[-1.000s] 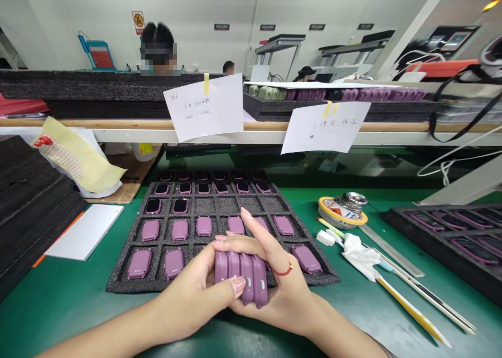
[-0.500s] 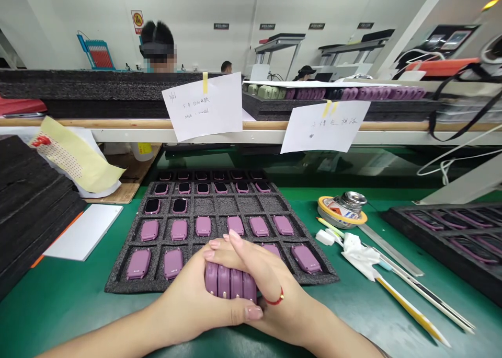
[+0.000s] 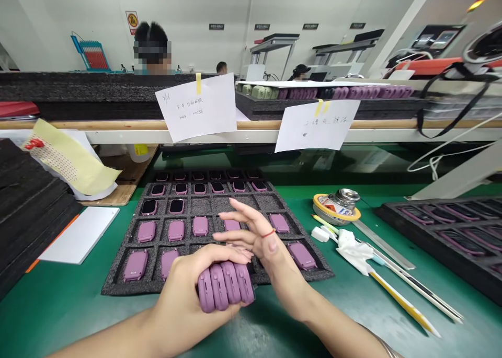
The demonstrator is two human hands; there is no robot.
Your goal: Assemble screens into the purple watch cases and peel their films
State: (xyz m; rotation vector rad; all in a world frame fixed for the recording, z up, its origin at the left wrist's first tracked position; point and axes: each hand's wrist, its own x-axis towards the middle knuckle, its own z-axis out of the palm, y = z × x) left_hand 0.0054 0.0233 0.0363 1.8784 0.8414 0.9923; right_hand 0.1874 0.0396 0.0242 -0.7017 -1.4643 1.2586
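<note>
Several purple smartwatch cases (image 3: 225, 286) stand side by side in a stack, and my left hand (image 3: 196, 279) is wrapped round them. Just right of the stack is my right hand (image 3: 270, 253), fingers stretched out and apart, holding nothing. Behind both hands lies a black foam tray (image 3: 113, 274) with rows of compartments. Purple cases (image 3: 135, 264) lie back up in its near rows, and watches with dark screens (image 3: 149, 207) sit in its far rows. My hands hide part of the tray's near middle.
To the right are a metal-topped dispenser in a yellow-rimmed dish (image 3: 336, 207), a crumpled white wipe (image 3: 353, 248), a yellow-and-white brush (image 3: 403, 303) and a steel ruler (image 3: 386, 245). Another foam tray (image 3: 386, 211) stands far right. Stacked black foam (image 3: 35, 201) is at left. People sit beyond the shelf.
My right hand has come off the stack and opened out to the right. In my left hand the stack has tilted and shows more of its sides. The view has shifted slightly.
</note>
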